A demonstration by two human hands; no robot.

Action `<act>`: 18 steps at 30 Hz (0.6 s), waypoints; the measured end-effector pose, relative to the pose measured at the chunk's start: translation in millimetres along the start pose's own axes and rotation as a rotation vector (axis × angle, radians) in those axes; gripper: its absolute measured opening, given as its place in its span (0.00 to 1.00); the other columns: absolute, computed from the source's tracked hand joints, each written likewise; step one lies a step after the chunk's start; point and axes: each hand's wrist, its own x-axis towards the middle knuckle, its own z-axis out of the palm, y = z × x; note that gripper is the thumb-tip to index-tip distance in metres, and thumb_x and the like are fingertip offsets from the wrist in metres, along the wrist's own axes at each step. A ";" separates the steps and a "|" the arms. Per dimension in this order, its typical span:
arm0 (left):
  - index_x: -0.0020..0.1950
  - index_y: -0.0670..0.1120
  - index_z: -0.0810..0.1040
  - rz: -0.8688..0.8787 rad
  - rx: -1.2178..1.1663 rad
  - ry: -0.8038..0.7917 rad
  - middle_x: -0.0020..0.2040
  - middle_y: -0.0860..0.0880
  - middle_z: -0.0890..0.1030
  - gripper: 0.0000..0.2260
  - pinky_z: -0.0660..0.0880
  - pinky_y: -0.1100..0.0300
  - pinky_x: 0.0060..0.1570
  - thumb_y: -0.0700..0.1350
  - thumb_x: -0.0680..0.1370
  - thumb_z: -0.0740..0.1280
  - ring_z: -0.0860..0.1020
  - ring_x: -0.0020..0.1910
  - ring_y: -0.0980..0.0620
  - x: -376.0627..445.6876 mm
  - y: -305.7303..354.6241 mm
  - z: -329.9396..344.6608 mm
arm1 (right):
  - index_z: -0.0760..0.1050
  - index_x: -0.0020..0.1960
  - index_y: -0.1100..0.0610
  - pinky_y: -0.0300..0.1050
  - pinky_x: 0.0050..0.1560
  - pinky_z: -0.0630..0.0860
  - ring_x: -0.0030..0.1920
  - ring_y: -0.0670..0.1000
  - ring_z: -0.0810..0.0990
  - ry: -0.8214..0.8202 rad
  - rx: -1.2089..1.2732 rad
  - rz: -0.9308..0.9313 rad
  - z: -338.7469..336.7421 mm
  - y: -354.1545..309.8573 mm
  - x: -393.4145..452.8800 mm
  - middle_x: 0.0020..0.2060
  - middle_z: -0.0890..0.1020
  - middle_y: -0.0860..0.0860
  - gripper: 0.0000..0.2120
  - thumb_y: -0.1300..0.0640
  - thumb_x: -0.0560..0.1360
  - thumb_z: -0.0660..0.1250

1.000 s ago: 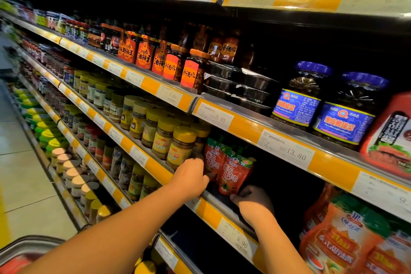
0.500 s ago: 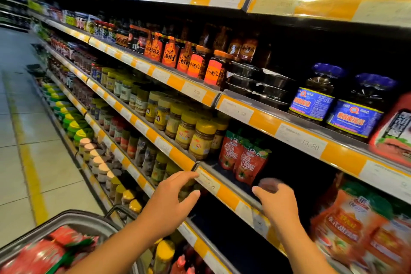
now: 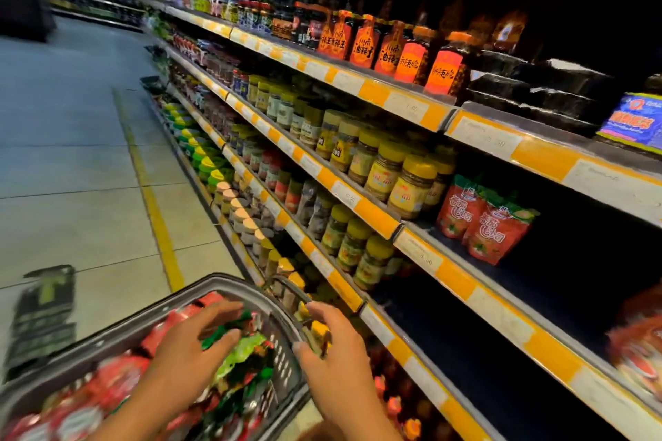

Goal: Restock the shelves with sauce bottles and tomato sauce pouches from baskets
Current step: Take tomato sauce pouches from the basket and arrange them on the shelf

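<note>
Head view: red pouches (image 3: 489, 222) with green tops stand upright on the shelf (image 3: 462, 277). Left hand (image 3: 190, 351) spreads over the basket (image 3: 286, 365); right hand (image 3: 333, 358) curls loosely, holding nothing.

Basket (image 3: 286, 301): filled with red tomato sauce pouches (image 3: 107, 383), blurred.
Left hand (image 3: 186, 354): spread over the pouches.
Right hand (image 3: 333, 358): held at the basket's rim.
Shelf (image 3: 462, 283): two shelved pouches (image 3: 483, 222) stood upright beside yellow-lidded jars (image 3: 412, 186).

Two bare forearms in shot, no sleeves, no gloves; the left hand (image 3: 190, 347) and right hand (image 3: 331, 358) show no rings or watch.
</note>
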 end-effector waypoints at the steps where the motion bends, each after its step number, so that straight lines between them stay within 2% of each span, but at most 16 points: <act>1: 0.58 0.66 0.82 -0.015 0.012 0.018 0.56 0.65 0.85 0.19 0.79 0.48 0.64 0.42 0.78 0.75 0.82 0.57 0.64 -3.4 -12.9 -9.2 | 0.71 0.67 0.38 0.27 0.59 0.70 0.60 0.31 0.71 -0.025 0.003 0.003 10.6 -1.0 2.2 0.62 0.72 0.31 0.21 0.51 0.78 0.72; 3: 0.59 0.67 0.81 -0.044 0.036 0.066 0.55 0.66 0.85 0.17 0.78 0.50 0.64 0.46 0.77 0.76 0.82 0.56 0.65 -8.8 -35.9 -27.2 | 0.70 0.70 0.39 0.31 0.61 0.70 0.60 0.34 0.72 -0.059 -0.005 0.012 33.6 1.6 9.5 0.63 0.72 0.32 0.22 0.49 0.79 0.71; 5: 0.60 0.65 0.82 -0.067 0.052 0.103 0.54 0.66 0.85 0.15 0.78 0.51 0.63 0.49 0.76 0.76 0.82 0.55 0.67 -12.0 -54.8 -42.2 | 0.69 0.71 0.40 0.46 0.66 0.74 0.64 0.41 0.74 -0.086 -0.031 0.017 56.3 4.0 17.3 0.66 0.73 0.36 0.23 0.47 0.79 0.71; 6: 0.60 0.61 0.84 -0.085 0.063 0.119 0.54 0.65 0.85 0.14 0.79 0.51 0.63 0.48 0.77 0.77 0.82 0.54 0.68 -13.8 -62.4 -48.4 | 0.69 0.72 0.40 0.49 0.66 0.75 0.65 0.44 0.75 -0.107 -0.034 0.025 67.3 2.9 20.6 0.67 0.73 0.37 0.24 0.47 0.79 0.71; 8: 0.61 0.55 0.84 -0.116 0.081 0.151 0.53 0.61 0.86 0.14 0.79 0.50 0.63 0.45 0.76 0.77 0.82 0.53 0.68 -16.9 -76.0 -60.0 | 0.68 0.74 0.41 0.49 0.66 0.75 0.64 0.43 0.75 -0.147 -0.025 0.027 86.8 -1.5 26.1 0.67 0.73 0.37 0.25 0.50 0.79 0.71; 12: 0.62 0.57 0.82 -0.179 0.104 0.154 0.58 0.63 0.83 0.15 0.77 0.52 0.61 0.43 0.78 0.74 0.79 0.58 0.65 -23.6 -97.4 -75.8 | 0.72 0.70 0.42 0.45 0.64 0.75 0.62 0.40 0.75 -0.187 0.038 0.017 123.7 -8.7 38.0 0.62 0.76 0.37 0.24 0.54 0.77 0.73; 15: 0.62 0.57 0.81 -0.210 0.132 0.183 0.60 0.61 0.82 0.16 0.76 0.53 0.63 0.42 0.78 0.72 0.79 0.61 0.62 -23.9 -115.7 -81.3 | 0.71 0.71 0.42 0.43 0.58 0.77 0.56 0.36 0.76 -0.222 0.043 0.027 149.5 -8.3 50.9 0.62 0.76 0.38 0.26 0.56 0.77 0.74; 16: 0.62 0.57 0.81 -0.229 0.148 0.187 0.61 0.60 0.82 0.16 0.75 0.54 0.62 0.42 0.78 0.72 0.78 0.62 0.60 -23.3 -120.4 -82.6 | 0.71 0.71 0.43 0.44 0.58 0.77 0.54 0.36 0.76 -0.222 0.036 0.029 157.7 -8.4 57.4 0.62 0.76 0.39 0.26 0.56 0.77 0.74; 18: 0.63 0.56 0.81 -0.270 0.181 0.201 0.62 0.58 0.82 0.16 0.75 0.55 0.62 0.41 0.77 0.73 0.78 0.62 0.58 -21.1 -131.7 -84.9 | 0.71 0.71 0.45 0.50 0.61 0.78 0.59 0.41 0.77 -0.211 0.039 0.035 174.2 -6.6 69.6 0.64 0.76 0.42 0.26 0.56 0.76 0.74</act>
